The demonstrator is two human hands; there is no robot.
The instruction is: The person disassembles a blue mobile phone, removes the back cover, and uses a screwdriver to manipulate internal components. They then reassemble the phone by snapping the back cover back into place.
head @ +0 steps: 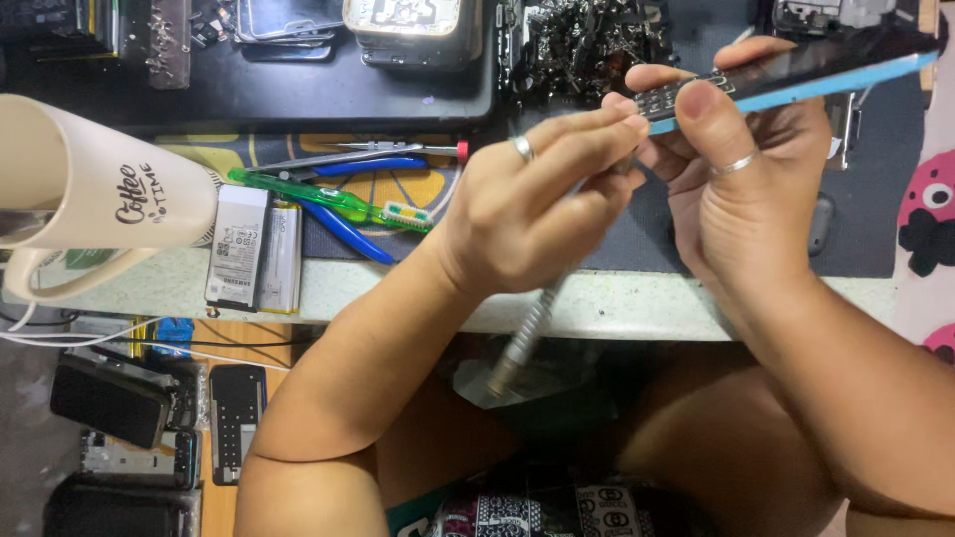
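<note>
Right hand pinching blue-edged phone, holding it tilted above far right of bench; left hand gripping knurled metal tool, tip pressing at phone's near end; risk: tip slipping, gouging board; cream mug sitting near left.

Mug at desk left | two batteries just right of it | pliers beside them | phone raised at right
</note>
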